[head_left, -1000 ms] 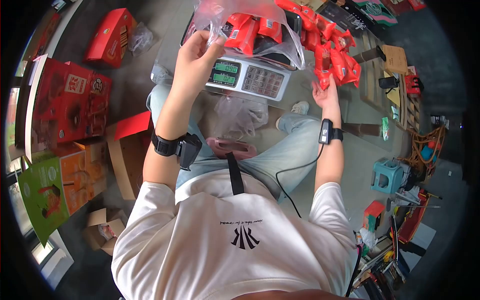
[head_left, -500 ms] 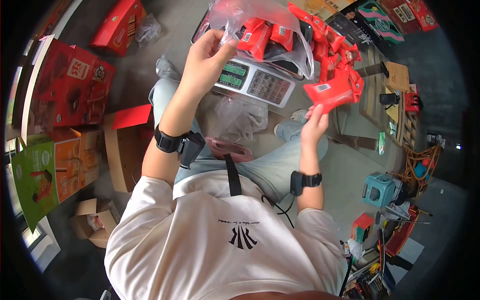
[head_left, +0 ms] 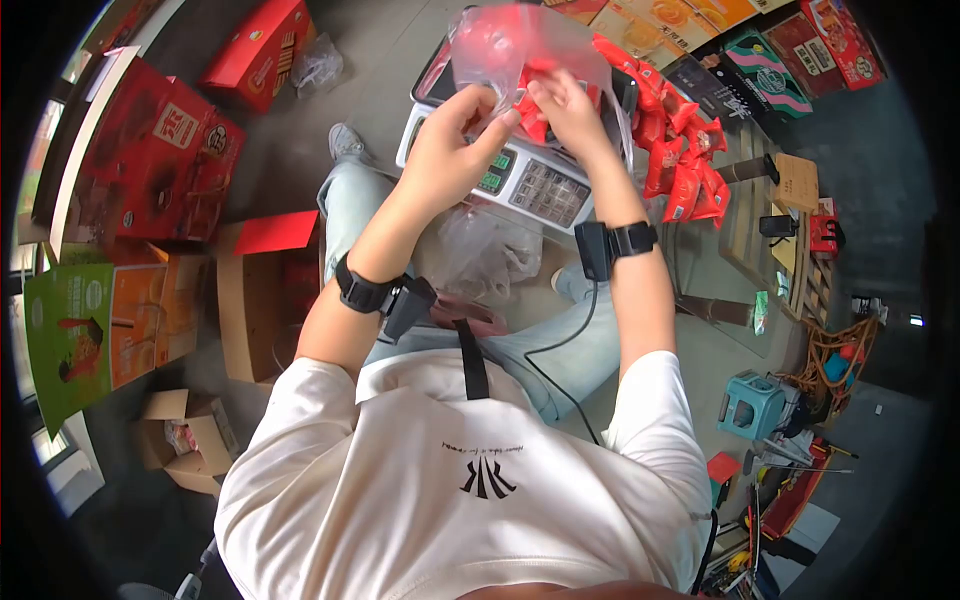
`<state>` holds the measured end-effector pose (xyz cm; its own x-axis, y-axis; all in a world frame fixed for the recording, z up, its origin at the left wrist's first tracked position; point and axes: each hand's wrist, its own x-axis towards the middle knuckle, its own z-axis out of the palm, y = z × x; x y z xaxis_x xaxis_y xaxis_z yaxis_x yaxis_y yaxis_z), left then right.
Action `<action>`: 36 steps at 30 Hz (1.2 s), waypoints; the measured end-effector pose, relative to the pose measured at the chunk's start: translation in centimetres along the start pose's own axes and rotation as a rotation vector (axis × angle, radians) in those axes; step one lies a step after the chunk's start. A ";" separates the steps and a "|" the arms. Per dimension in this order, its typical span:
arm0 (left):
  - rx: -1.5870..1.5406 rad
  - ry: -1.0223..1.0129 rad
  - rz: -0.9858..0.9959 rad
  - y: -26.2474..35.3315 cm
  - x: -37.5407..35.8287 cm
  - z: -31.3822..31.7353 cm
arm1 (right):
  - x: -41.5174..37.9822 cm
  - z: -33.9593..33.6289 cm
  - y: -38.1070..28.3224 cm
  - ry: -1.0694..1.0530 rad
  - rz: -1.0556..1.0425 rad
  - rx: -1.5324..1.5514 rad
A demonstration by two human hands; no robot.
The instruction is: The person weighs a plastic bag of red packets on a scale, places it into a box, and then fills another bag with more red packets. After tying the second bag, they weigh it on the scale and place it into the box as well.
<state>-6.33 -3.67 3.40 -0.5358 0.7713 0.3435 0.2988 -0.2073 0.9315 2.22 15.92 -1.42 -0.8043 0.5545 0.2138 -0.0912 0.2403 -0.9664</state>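
Left hand (head_left: 460,140) has the clear bag (head_left: 578,48) pinched at its 8 o'clock, right hand (head_left: 568,115)'s by the red packets (head_left: 532,122) inside, can't tell if it's gripping. Scale (head_left: 550,192) underneath, packet pile (head_left: 686,165) at 4 o'clock.

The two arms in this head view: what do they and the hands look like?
These are a person's arms, in white short sleeves. The left hand and right hand wear no gloves. Each forearm has a black strap carrying a black boxy device; a thin black cable runs from the right one.
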 end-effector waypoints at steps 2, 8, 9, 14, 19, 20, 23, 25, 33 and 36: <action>-0.034 0.017 -0.049 -0.2 0.2 -0.3 | -0.1 0.7 1.0 0.227 -0.036 -0.135; 0.075 0.127 -0.048 -1.1 0.8 -1.2 | -7.0 -0.2 -1.1 0.798 -0.466 -1.006; 0.119 0.142 -0.032 -1.2 0.7 -1.0 | -7.7 -0.9 -1.0 0.874 -0.475 -1.131; 0.194 0.113 -0.029 -1.4 0.5 0.0 | -10.2 -3.7 0.6 0.764 -0.174 -0.864; 0.357 0.124 0.059 -2.8 0.2 0.4 | -11.5 -3.7 0.3 0.861 -0.157 -0.241; 0.358 0.124 0.059 -2.6 0.1 0.5 | -11.9 -3.9 0.0 0.897 -0.076 -0.408; 0.413 0.134 0.072 -1.8 -0.3 0.4 | -12.5 -3.7 -0.4 0.936 -0.042 -0.752; 0.505 0.155 0.063 -1.0 -0.8 0.3 | -12.8 -3.7 0.0 0.939 -0.092 -0.930; 0.627 0.172 0.086 -1.6 -3.0 -0.5 | -13.6 -6.5 2.4 0.760 -0.006 -0.674; 0.540 0.277 0.242 -1.1 -2.3 -0.7 | -12.2 -4.1 -1.4 0.793 -0.228 -0.379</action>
<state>-5.93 -5.66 1.67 -0.5659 0.5419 0.6214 0.7526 0.0317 0.6577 14.53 12.12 -2.11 -0.1370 0.8138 0.5648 0.1134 0.5793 -0.8072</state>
